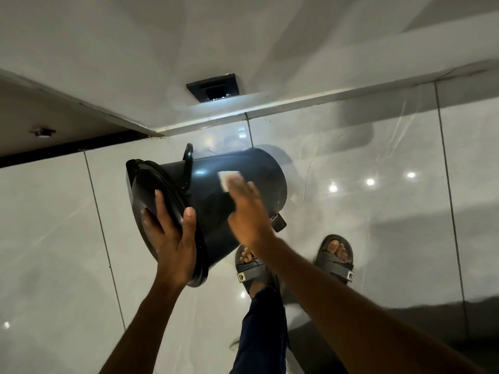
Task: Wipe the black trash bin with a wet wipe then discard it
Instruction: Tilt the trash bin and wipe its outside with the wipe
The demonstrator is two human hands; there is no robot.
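Note:
The black trash bin [259, 171] is tilted on its side above the tiled floor, its round lid [151, 195] facing left toward me. My left hand [172, 238] grips the lid's rim, fingers spread over the lid and thumb on the edge. My right hand [245, 209] lies flat on the bin's curved wall, pressing a white wet wipe [225, 178] against it; only the wipe's upper corner shows past my fingertips. The bin's foot pedal [279, 221] sticks out at the lower right, just behind my right wrist.
Glossy grey floor tiles [378, 184] surround the bin. My two sandalled feet [337, 257] stand just below it. A white wall [162, 49] with a black wall socket [213, 87] rises behind, and a door with a dark threshold [40, 155] lies at the left.

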